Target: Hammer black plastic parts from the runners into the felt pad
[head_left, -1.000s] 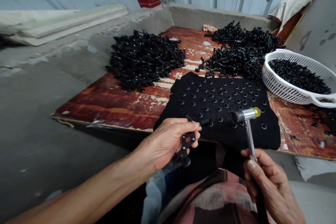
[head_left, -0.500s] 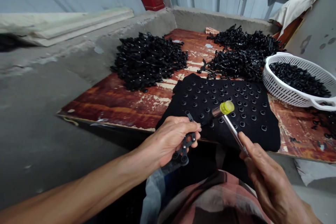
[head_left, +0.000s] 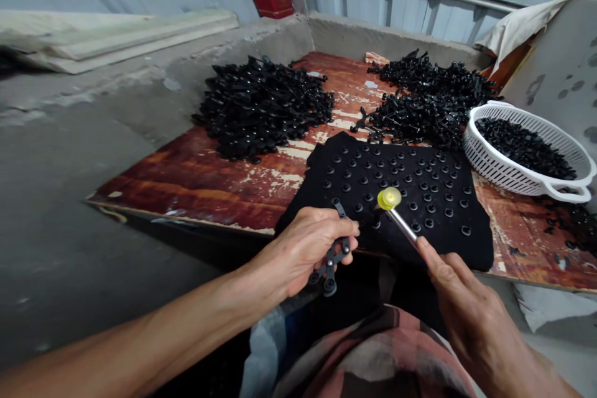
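My left hand (head_left: 317,245) is closed round a black jointed linkage (head_left: 331,255) near the front edge of a folded black cloth (head_left: 321,205). The linkage's lower end hangs below the fingers. In my right hand (head_left: 471,298) is the metal handle of a small hammer (head_left: 402,224). The hammer's yellow-faced head is over the cloth, to the right of my left fingertips. Whether it touches anything is unclear. Several small round black pieces (head_left: 430,222) stand in loose rows on the cloth.
A large pile of black parts (head_left: 265,106) lies at the back left of the worn red-brown board (head_left: 196,183). More black parts (head_left: 420,115) are heaped behind the cloth. At the right, a white basket (head_left: 508,171) holds small black pieces.
The hammer head has moved a little left and down, and its yellow face is turned more towards me. My right hand has shifted slightly left. My left hand keeps its hold.
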The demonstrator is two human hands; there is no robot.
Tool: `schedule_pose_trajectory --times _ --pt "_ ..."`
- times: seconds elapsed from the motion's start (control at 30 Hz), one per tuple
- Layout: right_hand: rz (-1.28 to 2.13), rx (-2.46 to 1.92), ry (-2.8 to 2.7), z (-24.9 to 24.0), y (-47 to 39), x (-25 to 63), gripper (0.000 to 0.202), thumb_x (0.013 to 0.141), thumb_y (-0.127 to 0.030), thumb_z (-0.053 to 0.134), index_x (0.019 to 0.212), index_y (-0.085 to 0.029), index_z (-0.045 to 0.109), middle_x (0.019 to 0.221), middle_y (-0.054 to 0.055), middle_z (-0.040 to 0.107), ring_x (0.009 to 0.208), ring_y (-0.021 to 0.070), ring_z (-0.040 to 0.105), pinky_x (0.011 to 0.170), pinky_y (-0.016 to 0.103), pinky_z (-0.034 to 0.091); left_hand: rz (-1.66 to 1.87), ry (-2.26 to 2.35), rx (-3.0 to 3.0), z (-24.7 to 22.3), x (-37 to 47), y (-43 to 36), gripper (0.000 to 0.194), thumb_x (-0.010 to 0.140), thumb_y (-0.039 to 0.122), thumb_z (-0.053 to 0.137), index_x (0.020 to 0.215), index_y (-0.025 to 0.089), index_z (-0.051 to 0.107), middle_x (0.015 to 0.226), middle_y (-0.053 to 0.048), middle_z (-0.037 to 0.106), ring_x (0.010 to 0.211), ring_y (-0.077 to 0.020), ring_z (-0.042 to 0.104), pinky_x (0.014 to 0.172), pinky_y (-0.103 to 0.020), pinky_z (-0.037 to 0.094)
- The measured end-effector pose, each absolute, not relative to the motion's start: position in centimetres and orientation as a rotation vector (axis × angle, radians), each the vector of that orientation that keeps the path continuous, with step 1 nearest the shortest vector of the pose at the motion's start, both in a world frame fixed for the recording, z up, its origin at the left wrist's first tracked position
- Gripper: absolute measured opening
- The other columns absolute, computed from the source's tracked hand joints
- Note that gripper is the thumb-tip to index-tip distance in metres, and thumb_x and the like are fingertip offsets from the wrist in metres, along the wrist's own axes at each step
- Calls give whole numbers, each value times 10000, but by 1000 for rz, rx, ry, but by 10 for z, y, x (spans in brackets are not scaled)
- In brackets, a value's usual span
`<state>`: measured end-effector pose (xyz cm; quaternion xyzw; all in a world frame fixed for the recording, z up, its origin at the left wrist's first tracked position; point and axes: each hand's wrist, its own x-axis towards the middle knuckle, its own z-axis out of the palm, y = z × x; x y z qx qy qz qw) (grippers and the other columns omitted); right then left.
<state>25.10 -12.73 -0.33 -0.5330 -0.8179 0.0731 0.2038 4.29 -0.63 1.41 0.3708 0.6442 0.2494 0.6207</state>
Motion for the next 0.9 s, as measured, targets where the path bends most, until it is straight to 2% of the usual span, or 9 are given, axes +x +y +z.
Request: schedule_pose_trajectory --times 0.17,0.3,0.33,0.43,0.53,0.67,0.77,0.83,0.9 --pt "185 -1474 -2118 -10 -130 253 780 897 -42 367 1579 -274 67 1110 114 677 844 212 711 554 243 601 556 1467 867 14 42 -7 182 682 204 629 529 127 569 479 -3 579 380 -96 525 352 -173 318" --pt "257 -1495 -2211 -10 -122 251 704 888 -14 351 1538 -275 281 880 61 684 599 172 674 483 243 577 540 1483 873 13 41 -9 176 684 198 625 533 125 574 486 -4 581 383 -95 526 355 -173 324" --pt "269 -1491 -2213 -8 -121 250 700 889 -6 347 1537 -262 285 886 64 684 600 167 673 496 243 579 538 1489 873 13 42 -9 175 685 200 628 537 126 574 486 -4 582 383 -96 527 356 -173 325" --pt "173 -1482 -2082 1 -128 247 719 893 -16 370 1554 -263 232 1017 96 697 720 174 710 513 218 570 541 1503 869 15 43 -8 188 688 214 637 537 130 565 481 -1 578 380 -97 525 356 -174 321" --pt "145 -1504 -1951 2 -141 244 709 901 -55 433 1543 -304 265 1122 90 699 810 189 728 534 217 580 529 1513 869 17 43 -8 208 692 229 634 527 132 553 470 0 568 359 -89 500 350 -174 295" --pt "276 -1458 -1896 -15 -146 245 687 924 -29 406 1530 -329 289 1227 84 678 925 190 722 703 258 618 571 1482 846 15 41 -7 180 659 239 647 542 135 557 497 -8 581 383 -103 518 352 -182 297" --pt "327 -1502 -1898 -24 -138 245 594 941 -123 484 1503 -251 338 1318 111 636 1071 224 681 867 313 590 629 1390 834 12 36 -8 169 626 257 681 573 135 577 533 -12 595 434 -117 546 370 -189 343" --pt "394 -1497 -1860 -23 -126 240 418 943 -184 513 1360 -197 498 1127 92 717 929 200 713 760 248 594 637 1341 824 12 31 -8 177 616 272 702 592 141 586 547 -9 595 456 -121 547 372 -193 359" --pt "489 -1494 -1814 -15 -111 231 195 949 -194 492 1092 -192 624 742 -6 674 600 128 639 549 186 526 652 1326 797 12 25 -10 181 616 272 715 597 148 585 550 -2 585 467 -123 537 370 -199 366"
